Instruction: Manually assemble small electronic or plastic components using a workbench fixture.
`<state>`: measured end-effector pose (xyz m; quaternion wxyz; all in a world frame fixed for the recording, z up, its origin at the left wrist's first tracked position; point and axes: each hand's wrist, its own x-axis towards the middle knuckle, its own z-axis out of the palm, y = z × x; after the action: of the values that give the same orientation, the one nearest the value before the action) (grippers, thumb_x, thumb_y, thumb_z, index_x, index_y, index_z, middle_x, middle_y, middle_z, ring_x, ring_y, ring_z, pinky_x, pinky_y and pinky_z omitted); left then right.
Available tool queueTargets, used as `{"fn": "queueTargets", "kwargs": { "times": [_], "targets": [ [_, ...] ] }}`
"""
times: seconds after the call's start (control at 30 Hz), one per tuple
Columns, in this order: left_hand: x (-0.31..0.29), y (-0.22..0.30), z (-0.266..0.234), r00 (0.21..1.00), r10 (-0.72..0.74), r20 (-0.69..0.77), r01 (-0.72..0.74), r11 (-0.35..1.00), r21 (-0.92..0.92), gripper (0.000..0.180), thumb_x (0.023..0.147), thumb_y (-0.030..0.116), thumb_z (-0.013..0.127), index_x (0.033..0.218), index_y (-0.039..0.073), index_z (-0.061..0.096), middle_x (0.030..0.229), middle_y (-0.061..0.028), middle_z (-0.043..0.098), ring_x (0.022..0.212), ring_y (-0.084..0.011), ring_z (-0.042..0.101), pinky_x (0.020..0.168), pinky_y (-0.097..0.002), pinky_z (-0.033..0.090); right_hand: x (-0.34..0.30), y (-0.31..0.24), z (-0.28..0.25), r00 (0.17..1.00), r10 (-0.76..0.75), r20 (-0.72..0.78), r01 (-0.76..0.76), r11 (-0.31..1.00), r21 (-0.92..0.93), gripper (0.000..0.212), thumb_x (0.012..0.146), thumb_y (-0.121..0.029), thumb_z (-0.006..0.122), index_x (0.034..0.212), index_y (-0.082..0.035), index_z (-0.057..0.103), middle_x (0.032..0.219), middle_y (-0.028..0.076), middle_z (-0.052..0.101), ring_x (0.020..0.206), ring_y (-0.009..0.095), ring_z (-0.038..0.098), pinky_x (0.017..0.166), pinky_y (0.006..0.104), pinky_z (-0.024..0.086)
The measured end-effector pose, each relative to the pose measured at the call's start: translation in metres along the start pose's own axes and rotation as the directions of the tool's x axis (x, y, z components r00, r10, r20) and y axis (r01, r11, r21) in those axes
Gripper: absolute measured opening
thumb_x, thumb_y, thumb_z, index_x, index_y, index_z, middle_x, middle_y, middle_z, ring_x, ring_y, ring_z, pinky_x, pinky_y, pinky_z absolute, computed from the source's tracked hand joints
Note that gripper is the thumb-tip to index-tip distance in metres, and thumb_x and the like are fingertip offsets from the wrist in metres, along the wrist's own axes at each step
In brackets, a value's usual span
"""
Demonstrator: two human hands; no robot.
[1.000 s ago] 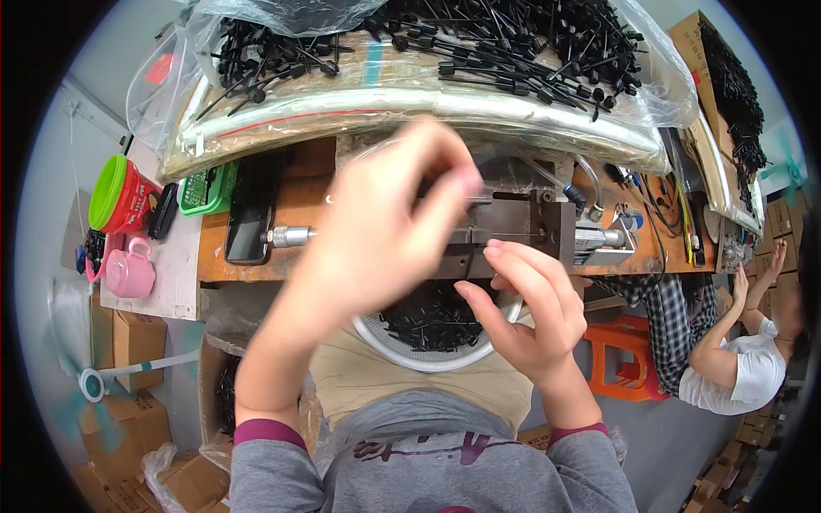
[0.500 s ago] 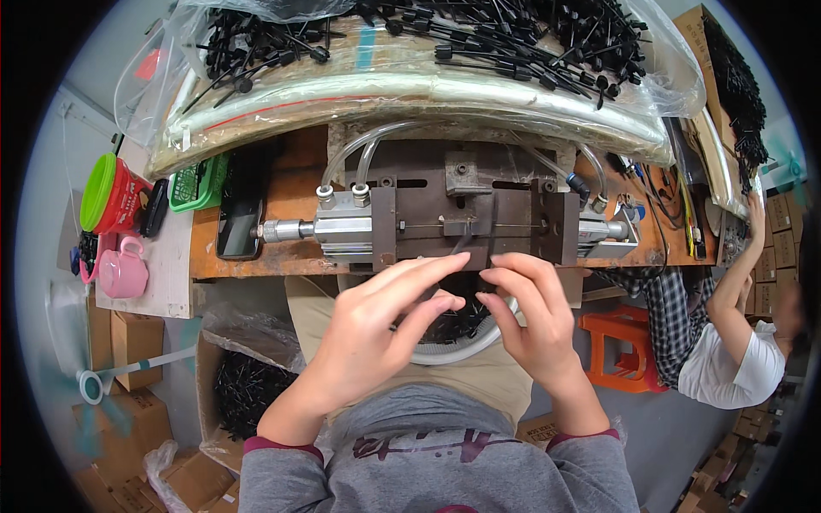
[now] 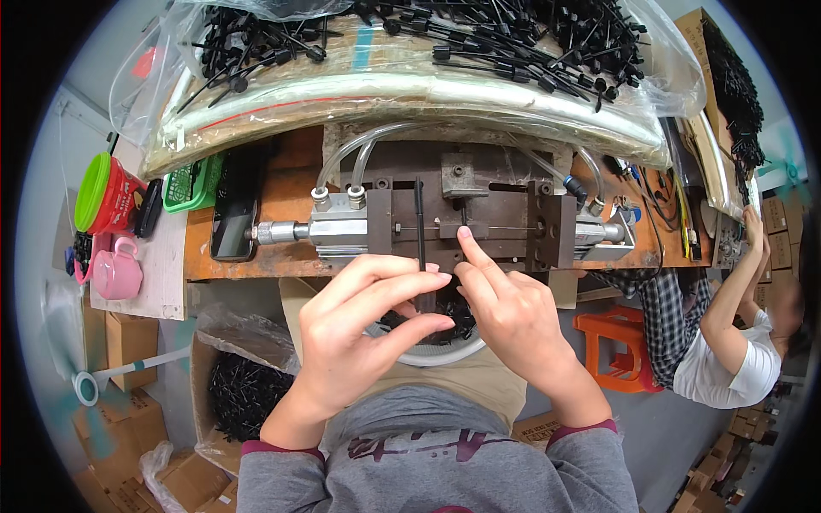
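Note:
My left hand point(image 3: 363, 303) is closed around the lower part of a thin black plastic stem point(image 3: 420, 224), its fingers partly hiding it. The stem points away from me, across the left half of a dark metal fixture point(image 3: 505, 190). Just right of it is my right hand point(image 3: 513, 321), with the index finger stretched out. That fingertip touches the small block point(image 3: 475, 231) at the fixture's middle, where a short dark piece point(image 3: 463, 208) shows beyond the finger. The other right fingers are bent, with nothing visible in them. Below my hands, a pale round container point(image 3: 440, 357) holds black parts.
Air cylinders point(image 3: 340, 229) with clear hoses flank the fixture on an orange-brown bench point(image 3: 289, 205). Many black stems point(image 3: 513, 47) lie on a plastic-wrapped surface at the back. A phone point(image 3: 235, 221), green basket and pink mug point(image 3: 117, 272) stand left. A person sits right, near an orange stool point(image 3: 617, 346).
My right hand has moved left and forward, its index finger now on the fixture's middle block. My left hand has shifted slightly left, and its stem now stands out clearly left of the block.

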<state>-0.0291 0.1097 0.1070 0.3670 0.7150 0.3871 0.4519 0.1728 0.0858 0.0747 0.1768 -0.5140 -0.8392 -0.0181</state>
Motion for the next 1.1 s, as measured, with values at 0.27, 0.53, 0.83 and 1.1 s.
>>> {"fn": "queueTargets", "kwargs": {
  "times": [0.27,0.53,0.83,1.1],
  "targets": [
    [-0.004,-0.018,0.002,0.979,0.199,0.041,-0.203,0.966,0.162,0.03,0.074,0.003,0.082,0.103,0.002,0.073,0.103,-0.0098,0.066,0.075,-0.0207,0.066,0.066,-0.029,0.056,0.058,0.031,-0.044,0.973,0.035,-0.229,0.03,0.962,0.271,0.023,0.079,-0.011,0.078,0.097,-0.004,0.066,0.1,0.011,0.071,0.063,0.021,0.065,0.059,0.031,0.051],
    [-0.007,-0.032,0.051,0.939,0.325,0.112,-0.34,0.831,0.44,0.031,0.067,0.007,0.081,0.095,0.001,0.069,0.128,-0.0173,0.065,0.088,-0.0275,0.069,0.079,-0.0351,0.056,0.188,0.119,-0.074,0.996,0.048,-0.072,-0.066,0.96,-0.271,0.036,0.067,-0.009,0.076,0.102,0.0,0.068,0.099,0.016,0.07,0.091,0.03,0.068,0.078,0.0398,0.055],
    [0.001,-0.045,0.064,0.934,0.293,0.204,-0.356,0.73,0.584,0.029,0.067,0.01,0.081,0.092,0.004,0.067,0.13,-0.0155,0.065,0.077,-0.0242,0.069,0.072,-0.0333,0.055,0.222,0.12,-0.059,0.99,0.121,0.076,-0.096,0.958,-0.269,0.045,0.066,-0.011,0.073,0.11,0.0,0.065,0.101,0.019,0.07,0.099,0.035,0.068,0.088,0.0419,0.055],
    [0.001,-0.047,0.062,0.938,0.268,0.221,-0.348,0.717,0.604,0.027,0.069,0.012,0.081,0.091,0.007,0.067,0.132,-0.0131,0.065,0.063,-0.0224,0.067,0.063,-0.0306,0.054,0.229,0.118,-0.085,0.988,-0.057,-0.142,0.048,0.997,-0.065,0.023,0.075,-0.014,0.072,0.088,0.005,0.069,0.088,0.026,0.069,0.089,0.04,0.068,0.079,0.0443,0.054]
  ]
}}
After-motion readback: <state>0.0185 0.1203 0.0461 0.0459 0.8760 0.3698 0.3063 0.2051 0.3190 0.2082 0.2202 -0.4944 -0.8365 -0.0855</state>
